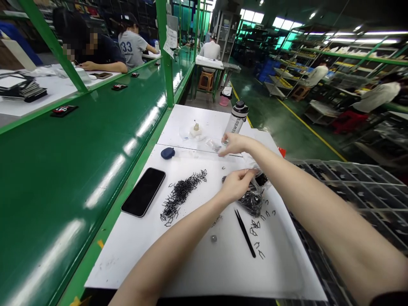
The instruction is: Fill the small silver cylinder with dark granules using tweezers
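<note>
**Left hand**: narrow pinch. The thumb and fingertips close on the upper part of a clear plastic bag that holds black wire clips.

**Right hand**: open, fingers extended and angled down toward the board. The fingertips are just beside a small flat clear packet; contact cannot be confirmed.

**Bag position**: directly beside the left hand's fingertips and below the right hand, resting on a white work board.

**Loose clip pile**: left of the left hand, in a long, tangled strip lying on the board.

**Scattered clips**: just below the bag, separate from the pile.

**Tweezers**: black, lying flat below the left hand, between the bag and the near board edge.

**Smartphone**: black, lying face up, left of the clip pile.

**Blue earbud case**: left of the right hand, near the far end of the clip pile.

**Water bottle**: clear with a black cap, lying on its side just beyond the right hand.

**Green workbench**: far left of both hands, running alongside the board.

**Wire-mesh crate**: grey, right of both hands, beneath the right forearm.
</note>
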Demonstrator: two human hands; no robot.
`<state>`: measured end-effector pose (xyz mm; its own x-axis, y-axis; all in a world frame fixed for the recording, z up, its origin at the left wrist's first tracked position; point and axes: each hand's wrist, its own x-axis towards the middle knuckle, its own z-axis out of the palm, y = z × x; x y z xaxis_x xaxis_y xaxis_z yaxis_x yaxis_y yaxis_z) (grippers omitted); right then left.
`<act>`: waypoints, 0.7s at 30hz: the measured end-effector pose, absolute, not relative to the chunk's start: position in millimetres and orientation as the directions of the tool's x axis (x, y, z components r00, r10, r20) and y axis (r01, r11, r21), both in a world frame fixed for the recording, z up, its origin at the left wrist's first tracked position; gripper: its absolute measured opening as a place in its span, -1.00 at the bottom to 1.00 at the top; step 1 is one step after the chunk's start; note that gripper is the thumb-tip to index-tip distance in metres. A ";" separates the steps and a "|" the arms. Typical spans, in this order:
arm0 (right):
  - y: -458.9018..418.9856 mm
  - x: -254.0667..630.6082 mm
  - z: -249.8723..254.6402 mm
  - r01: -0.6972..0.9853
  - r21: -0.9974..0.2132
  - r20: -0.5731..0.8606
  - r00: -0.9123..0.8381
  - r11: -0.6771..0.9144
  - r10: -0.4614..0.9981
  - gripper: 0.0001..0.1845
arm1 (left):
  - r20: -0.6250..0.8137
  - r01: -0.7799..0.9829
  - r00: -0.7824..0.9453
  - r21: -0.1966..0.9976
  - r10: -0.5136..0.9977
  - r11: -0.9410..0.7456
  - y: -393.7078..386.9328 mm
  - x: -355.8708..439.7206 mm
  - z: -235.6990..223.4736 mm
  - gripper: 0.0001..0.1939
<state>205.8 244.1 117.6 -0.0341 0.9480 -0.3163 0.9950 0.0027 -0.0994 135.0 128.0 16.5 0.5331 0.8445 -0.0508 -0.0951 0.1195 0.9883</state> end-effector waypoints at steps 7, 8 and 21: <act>207.6 238.7 119.5 0.992 -0.119 -0.407 -0.078 0.032 0.910 -0.60 | 0.002 -0.005 0.494 1.000 0.869 0.001 109.4 148.5 24.9 -0.64; 205.7 240.4 118.0 0.991 -0.132 -0.392 -0.080 0.030 0.917 -0.61 | 0.010 0.007 0.490 1.000 0.872 -0.016 106.8 148.7 27.0 -0.64; 37.1 348.9 166.5 0.905 -0.389 0.279 0.295 -0.174 0.914 -0.29 | 0.040 -0.077 0.467 0.997 0.883 -0.005 134.8 124.2 67.0 -0.60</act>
